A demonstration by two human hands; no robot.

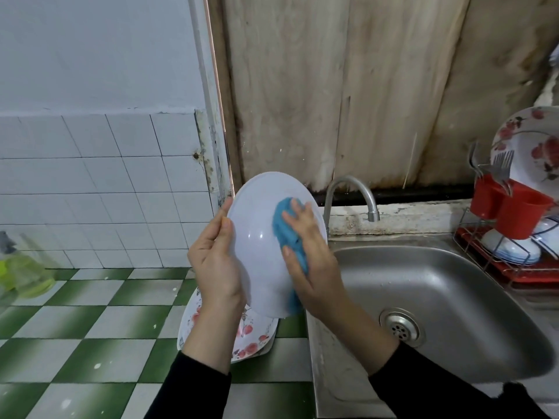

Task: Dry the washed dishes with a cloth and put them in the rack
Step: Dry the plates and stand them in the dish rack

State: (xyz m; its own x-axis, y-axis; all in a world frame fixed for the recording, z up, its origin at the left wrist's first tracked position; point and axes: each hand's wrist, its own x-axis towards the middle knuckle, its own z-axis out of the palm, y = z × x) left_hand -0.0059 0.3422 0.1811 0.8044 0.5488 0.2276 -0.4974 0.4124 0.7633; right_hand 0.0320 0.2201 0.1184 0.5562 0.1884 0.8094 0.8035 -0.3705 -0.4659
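Drying is the step in hand: my left hand (214, 255) clamps the rim of the round white plate (260, 237), upright just left of the stainless steel sink (453, 297); my right hand (308, 258) presses the blue cloth (287, 234) flat-fingered against it. Next, I judge, it goes to the red wire rack (514, 269) right of the sink

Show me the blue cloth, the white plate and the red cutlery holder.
blue cloth (281, 231), head view, fold beside the fingers.
white plate (257, 237), head view, bare middle.
red cutlery holder (523, 216), head view, front cup wall.
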